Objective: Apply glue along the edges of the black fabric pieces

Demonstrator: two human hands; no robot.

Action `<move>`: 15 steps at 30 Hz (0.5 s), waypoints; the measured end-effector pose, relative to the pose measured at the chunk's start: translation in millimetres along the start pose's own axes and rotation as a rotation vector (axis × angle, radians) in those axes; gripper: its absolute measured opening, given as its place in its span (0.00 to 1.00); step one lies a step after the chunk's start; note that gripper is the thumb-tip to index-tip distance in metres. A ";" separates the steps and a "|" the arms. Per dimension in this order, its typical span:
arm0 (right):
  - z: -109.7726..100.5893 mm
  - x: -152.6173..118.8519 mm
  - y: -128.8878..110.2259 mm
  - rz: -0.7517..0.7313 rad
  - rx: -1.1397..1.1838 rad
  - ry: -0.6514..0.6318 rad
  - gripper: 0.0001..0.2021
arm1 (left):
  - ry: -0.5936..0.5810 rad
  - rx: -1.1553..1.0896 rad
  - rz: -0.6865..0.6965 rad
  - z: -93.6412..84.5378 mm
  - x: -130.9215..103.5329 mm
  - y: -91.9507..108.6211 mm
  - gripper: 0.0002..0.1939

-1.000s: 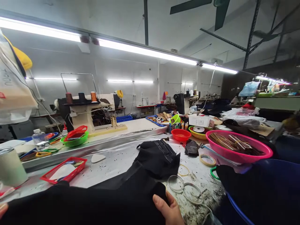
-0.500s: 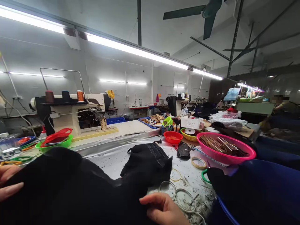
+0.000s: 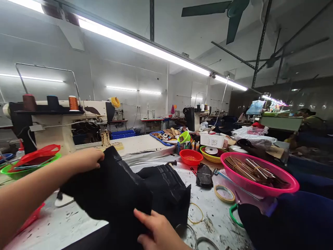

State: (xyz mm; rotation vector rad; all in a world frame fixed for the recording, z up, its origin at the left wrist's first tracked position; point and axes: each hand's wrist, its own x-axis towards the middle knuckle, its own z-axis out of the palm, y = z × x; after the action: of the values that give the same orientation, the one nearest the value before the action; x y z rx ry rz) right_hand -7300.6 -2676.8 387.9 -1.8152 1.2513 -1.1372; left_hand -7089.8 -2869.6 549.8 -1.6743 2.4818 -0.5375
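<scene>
A black fabric piece [image 3: 114,187] is raised over the table between my hands. My left hand [image 3: 91,159] grips its upper left corner, fingers closed on the edge. Lower down, my right hand [image 3: 156,225] pinches the same piece near its right edge, thumb and fingers closed on it. A pale strip runs along the top edge of this piece. Just behind it, more black fabric [image 3: 166,187] lies on the table, with similar strips across it.
A sewing machine [image 3: 57,128] with thread spools stands at left. Right of the fabric are a red bowl [image 3: 191,157], a pink basket [image 3: 260,173], a tape roll [image 3: 224,193] and metal rings [image 3: 191,236]. A person [image 3: 309,119] sits far right.
My left hand has come in from the far left edge towards the middle, now gripping the fabric's corner. The fabric has swung up and right, uncovering the table at left. The view has shifted slightly.
</scene>
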 end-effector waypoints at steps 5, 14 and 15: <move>7.8 31.7 17.8 0.171 -0.027 0.125 0.41 | 0.078 0.046 0.114 -8.3 66.0 95.1 0.13; -2.6 42.2 91.3 0.499 -0.486 0.110 0.34 | 0.031 0.035 0.271 85.6 106.3 196.9 0.16; -2.4 40.6 102.7 0.491 -0.480 0.109 0.33 | 0.020 0.029 0.266 94.5 107.7 199.0 0.16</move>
State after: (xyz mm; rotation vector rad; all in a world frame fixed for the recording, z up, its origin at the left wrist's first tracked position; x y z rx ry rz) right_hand -7334.8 -2749.4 312.0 -1.6281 2.0301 -0.7026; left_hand -7280.7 -2923.7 405.6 -1.3048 2.6384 -0.5572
